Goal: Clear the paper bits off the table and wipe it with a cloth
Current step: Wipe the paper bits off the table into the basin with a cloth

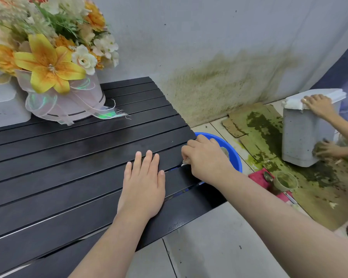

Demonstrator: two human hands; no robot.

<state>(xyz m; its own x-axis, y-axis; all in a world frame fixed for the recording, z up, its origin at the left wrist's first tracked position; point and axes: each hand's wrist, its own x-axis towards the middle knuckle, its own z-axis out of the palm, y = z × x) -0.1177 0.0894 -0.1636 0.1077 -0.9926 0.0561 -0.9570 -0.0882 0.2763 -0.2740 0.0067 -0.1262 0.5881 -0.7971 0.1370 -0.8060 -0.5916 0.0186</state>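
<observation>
Head view: a black slatted bench [72, 157] is seen from above, with the left hand [143, 185] laid flat on its slats, fingers straight and together, nothing held. At three o'clock from it, the right hand [205, 159] is curled at the bench's far edge, closed on a small pale scrap [185, 161]; whether that is a paper bit or the corner of a cloth cannot be told. Directly beyond that edge, on the floor, a blue basin [234, 155] is placed. No other paper bits are seen on the dark slats, so the clearing is judged nearly done. A flower arrangement [54, 63] is kept at the bench's ten o'clock corner. No cloth is clearly seen, and wiping is judged still to be done.
</observation>
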